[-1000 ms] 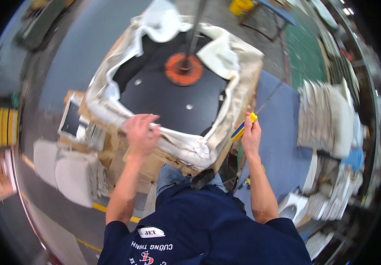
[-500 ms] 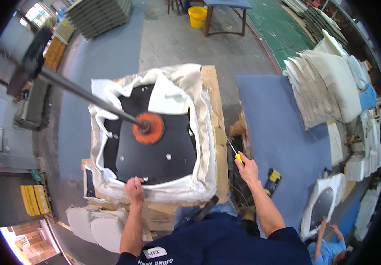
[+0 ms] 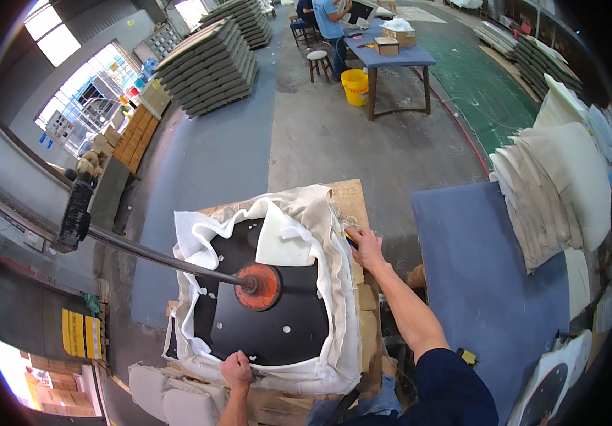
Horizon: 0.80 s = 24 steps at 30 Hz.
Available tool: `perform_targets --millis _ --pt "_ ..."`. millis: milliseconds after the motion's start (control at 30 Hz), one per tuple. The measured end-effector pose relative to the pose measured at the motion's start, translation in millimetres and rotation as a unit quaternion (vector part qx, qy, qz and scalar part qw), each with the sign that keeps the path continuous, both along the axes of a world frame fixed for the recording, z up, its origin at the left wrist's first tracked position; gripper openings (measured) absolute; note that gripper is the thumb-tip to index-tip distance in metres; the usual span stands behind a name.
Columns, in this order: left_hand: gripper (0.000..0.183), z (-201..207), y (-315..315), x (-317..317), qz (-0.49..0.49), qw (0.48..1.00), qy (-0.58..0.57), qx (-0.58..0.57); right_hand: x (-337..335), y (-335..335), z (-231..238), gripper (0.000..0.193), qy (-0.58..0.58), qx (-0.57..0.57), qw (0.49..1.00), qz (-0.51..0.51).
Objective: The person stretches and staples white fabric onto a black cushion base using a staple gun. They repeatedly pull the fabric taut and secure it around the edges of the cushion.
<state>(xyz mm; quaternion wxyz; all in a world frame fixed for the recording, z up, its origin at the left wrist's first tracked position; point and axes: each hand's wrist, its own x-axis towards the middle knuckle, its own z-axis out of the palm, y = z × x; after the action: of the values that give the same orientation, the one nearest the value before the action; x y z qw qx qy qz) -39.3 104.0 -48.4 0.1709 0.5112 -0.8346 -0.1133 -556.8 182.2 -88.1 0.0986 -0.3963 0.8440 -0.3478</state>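
Fingers clenched round a yellow-and-blue-handled tool (image 3: 351,239), the right hand (image 3: 367,248) has come beside the beige-white cloth cover (image 3: 345,319), lower centre, within working reach; whether the left hand (image 3: 236,369) pinches, I cannot tell.

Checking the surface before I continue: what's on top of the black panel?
An orange disc on the end of a rod rests on the black panel; a white flap lies over its far part. What's beneath disc and flap is covered, unseen.

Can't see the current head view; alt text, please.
The right hand holds a yellow-and-blue tool at the right side of pale fabric around a black panel; the left hand is at the near edge. A metal rod ends in an orange disc over the panel.
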Motion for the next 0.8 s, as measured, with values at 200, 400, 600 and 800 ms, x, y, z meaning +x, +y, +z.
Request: perform_targets --millis 200,400,600,800 --pt "0.041 6 9 -6 0.006 1.000 0.009 0.025 0 50 -14 0.052 0.008 -0.168 0.983 -0.070" --pt "0.040 10 15 -4 -0.048 0.997 0.030 0.053 86 236 -123 0.032 -0.325 -0.284 0.826 -0.364" --pt "0.023 26 22 7 -0.195 0.979 0.064 0.022 291 436 -175 0.022 -0.319 -0.208 0.701 -0.603" --pt "0.029 48 26 -3 -0.348 0.937 0.030 -0.022 412 536 -183 0.020 -0.277 -0.106 0.703 -0.647"
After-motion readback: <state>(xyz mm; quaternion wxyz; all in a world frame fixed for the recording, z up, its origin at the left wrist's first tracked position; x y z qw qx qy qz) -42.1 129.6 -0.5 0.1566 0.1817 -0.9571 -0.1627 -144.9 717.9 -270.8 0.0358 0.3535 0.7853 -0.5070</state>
